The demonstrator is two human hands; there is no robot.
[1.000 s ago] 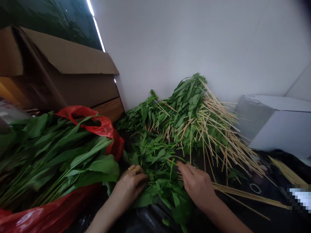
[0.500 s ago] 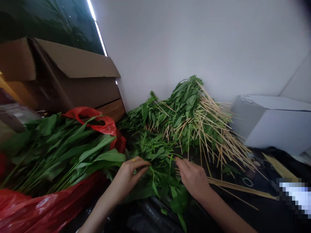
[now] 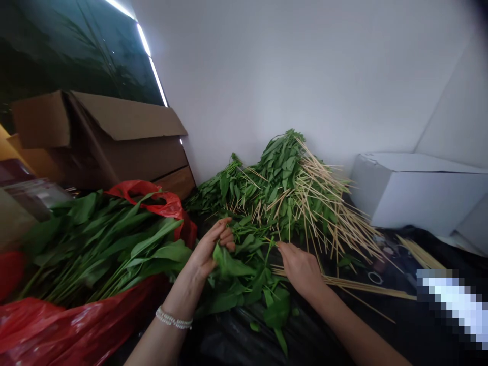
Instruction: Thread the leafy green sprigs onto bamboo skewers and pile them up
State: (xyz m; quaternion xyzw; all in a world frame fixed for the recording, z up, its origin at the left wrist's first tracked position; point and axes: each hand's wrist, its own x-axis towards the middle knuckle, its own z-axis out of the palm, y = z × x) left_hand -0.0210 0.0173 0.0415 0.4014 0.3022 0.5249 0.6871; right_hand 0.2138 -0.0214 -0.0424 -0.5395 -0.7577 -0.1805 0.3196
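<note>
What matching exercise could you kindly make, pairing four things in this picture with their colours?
Things:
1. plastic bag
2. cardboard box
3. closed box
4. leaf in the left hand

Colours:
A. white
B. green
C. brown
D. red

Pairs: 1-D, 2-C, 3-A, 4-B.

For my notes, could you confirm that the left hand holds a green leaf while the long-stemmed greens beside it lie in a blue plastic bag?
Not quite: the plastic bag is red, not blue, as the head view shows. The left hand does hold a green leaf, and the long-stemmed greens lie in that bag.
</note>
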